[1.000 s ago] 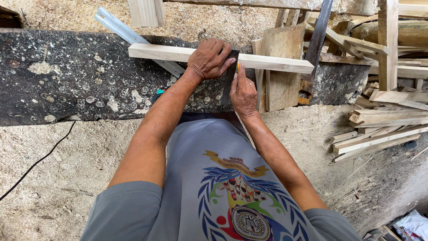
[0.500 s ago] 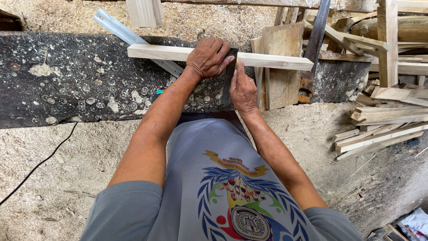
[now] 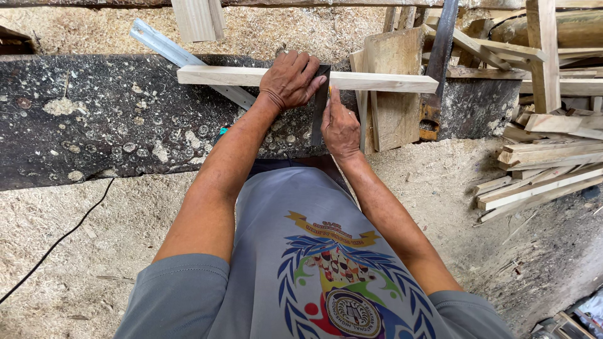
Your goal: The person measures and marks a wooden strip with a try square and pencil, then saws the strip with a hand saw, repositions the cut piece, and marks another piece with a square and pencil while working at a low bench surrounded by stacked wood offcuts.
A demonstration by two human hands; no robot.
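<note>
A pale wooden strip point(image 3: 377, 81) lies across a dark, spotted workbench point(image 3: 94, 125). My left hand point(image 3: 290, 80) presses down on the strip near its middle, fingers curled over it. A dark metal square point(image 3: 319, 107) stands against the strip beside that hand. My right hand point(image 3: 340, 124) sits just below the strip and holds a small pencil with a yellow tip against the square's edge; the pencil is mostly hidden by the fingers.
A metal bar point(image 3: 182, 59) lies diagonally under the strip. A wide board point(image 3: 392, 88) and a saw blade point(image 3: 440, 56) lean at the bench's right. Wood offcuts point(image 3: 540, 163) pile at the right. Sawdust covers the floor; a black cable point(image 3: 56, 242) runs lower left.
Both hands have stayed in nearly the same place on the strip; the right hand has shifted slightly along the square's edge.
</note>
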